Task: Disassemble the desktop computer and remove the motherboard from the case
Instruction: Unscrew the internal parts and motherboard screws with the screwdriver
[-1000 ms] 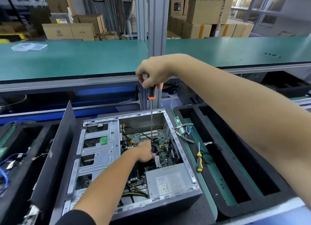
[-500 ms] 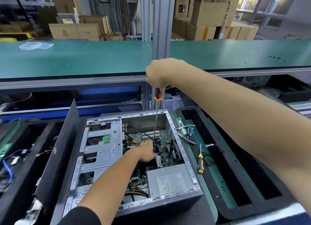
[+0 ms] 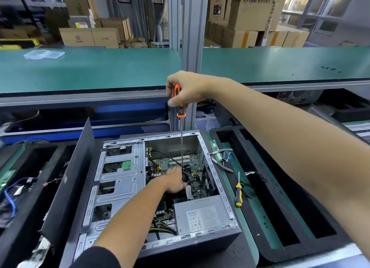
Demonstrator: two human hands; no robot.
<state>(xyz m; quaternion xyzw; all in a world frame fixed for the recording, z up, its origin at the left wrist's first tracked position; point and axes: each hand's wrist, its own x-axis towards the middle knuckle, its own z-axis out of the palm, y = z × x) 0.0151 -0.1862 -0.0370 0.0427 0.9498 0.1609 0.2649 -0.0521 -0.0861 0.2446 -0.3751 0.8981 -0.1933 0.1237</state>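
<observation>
The right hand [image 3: 188, 89] is gripping one long screwdriver [image 3: 180, 111] upright; the left hand [image 3: 174, 180], fingers curled, is reaching onto the motherboard [image 3: 176, 163] inside the case [image 3: 202, 245]; a second screwdriver [image 3: 238, 193] is lying beside it.

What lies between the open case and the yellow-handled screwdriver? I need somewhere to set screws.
Head view: only bare green mat between case and yellow-handled screwdriver.
</observation>
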